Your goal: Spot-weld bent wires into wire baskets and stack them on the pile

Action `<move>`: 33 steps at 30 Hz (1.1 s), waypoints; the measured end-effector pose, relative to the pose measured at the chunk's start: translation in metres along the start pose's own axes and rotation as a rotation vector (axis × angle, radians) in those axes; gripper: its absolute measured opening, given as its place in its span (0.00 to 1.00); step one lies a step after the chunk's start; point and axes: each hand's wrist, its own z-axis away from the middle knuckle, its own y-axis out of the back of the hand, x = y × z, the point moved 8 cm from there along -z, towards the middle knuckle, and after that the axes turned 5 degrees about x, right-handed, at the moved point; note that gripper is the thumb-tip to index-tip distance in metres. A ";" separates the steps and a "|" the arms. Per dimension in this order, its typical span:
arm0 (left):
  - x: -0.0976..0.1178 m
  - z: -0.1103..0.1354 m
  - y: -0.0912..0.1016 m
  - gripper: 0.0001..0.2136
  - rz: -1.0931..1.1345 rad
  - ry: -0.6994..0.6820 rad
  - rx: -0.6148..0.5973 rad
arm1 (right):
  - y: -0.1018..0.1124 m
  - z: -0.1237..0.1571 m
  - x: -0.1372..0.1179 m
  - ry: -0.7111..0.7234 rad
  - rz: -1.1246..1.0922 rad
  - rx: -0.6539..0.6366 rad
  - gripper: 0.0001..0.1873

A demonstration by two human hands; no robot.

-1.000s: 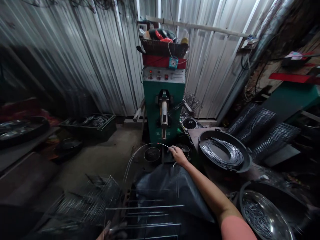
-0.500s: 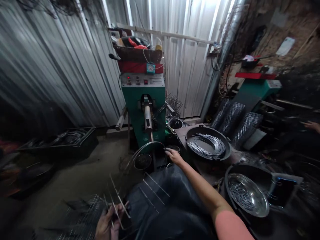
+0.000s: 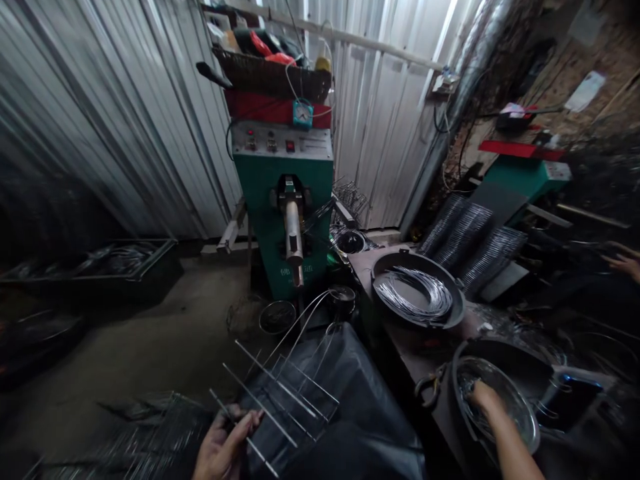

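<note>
My left hand (image 3: 225,437), at the bottom left, is closed on a wire rack (image 3: 285,393) made of thin parallel metal rods. The rack extends over a dark sheet (image 3: 350,413) across my lap, and curved wires rise from it toward the machine. My right hand (image 3: 483,397) is down inside a shiny metal bowl (image 3: 525,417) at the lower right. Its fingertips are among small metal pieces (image 3: 467,387) and are mostly hidden, so their grip does not show.
A green machine (image 3: 255,220) with a protruding metal electrode (image 3: 294,233) stands ahead. On the right, a black pan (image 3: 457,313) holds wire rings (image 3: 435,293), near stacked wire parts (image 3: 465,227). Wire racks (image 3: 150,433) are piled at lower left. Another person's hand (image 3: 625,260) shows at far right.
My right hand has left the curved wire near the machine and moved right and down into the metal bowl. The wire rack in my left hand has turned and lies lower over the sheet.
</note>
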 end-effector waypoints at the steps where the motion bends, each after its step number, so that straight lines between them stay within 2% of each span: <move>1: 0.005 -0.003 -0.004 0.19 0.002 -0.006 0.014 | -0.011 -0.001 0.008 -0.030 0.036 -0.067 0.11; 3: 0.017 -0.010 -0.014 0.20 0.007 -0.051 0.039 | -0.029 -0.002 0.022 -0.111 0.139 -0.203 0.10; 6: 0.035 -0.022 -0.031 0.19 0.020 -0.159 0.041 | -0.034 -0.011 0.025 -0.084 0.174 -0.222 0.12; 8: 0.038 -0.030 -0.039 0.18 0.019 -0.216 0.035 | -0.032 -0.013 0.027 -0.070 0.160 -0.203 0.13; 10: 0.031 -0.037 -0.042 0.17 0.002 -0.248 0.033 | -0.027 -0.011 0.027 -0.045 0.134 -0.163 0.13; 13: 0.014 -0.042 -0.037 0.16 -0.044 -0.265 0.049 | -0.014 -0.002 0.031 -0.055 0.134 -0.106 0.10; 15: 0.004 -0.041 -0.030 0.17 -0.061 -0.264 0.080 | 0.002 0.004 0.032 -0.111 0.179 -0.058 0.09; 17: -0.003 -0.040 -0.023 0.18 -0.050 -0.242 0.113 | 0.024 0.009 0.014 -0.123 0.181 0.026 0.10; 19: -0.007 -0.037 -0.019 0.18 -0.017 -0.216 0.139 | 0.046 0.016 -0.035 -0.021 0.035 0.126 0.11; 21: -0.008 -0.035 -0.019 0.19 0.017 -0.210 0.154 | 0.058 0.031 -0.108 0.159 -0.269 0.159 0.14; 24: -0.006 -0.031 -0.020 0.18 0.036 -0.232 0.173 | 0.045 0.068 -0.238 0.418 -0.700 -0.065 0.17; 27: -0.005 -0.029 -0.019 0.17 0.001 -0.265 0.168 | 0.014 0.111 -0.344 0.522 -0.940 -0.361 0.16; 30: -0.002 -0.028 -0.015 0.16 -0.019 -0.300 0.161 | -0.010 0.147 -0.403 0.534 -1.114 -0.580 0.16; 33: 0.001 -0.029 -0.008 0.15 -0.007 -0.312 0.180 | -0.019 0.167 -0.427 0.547 -1.200 -0.693 0.16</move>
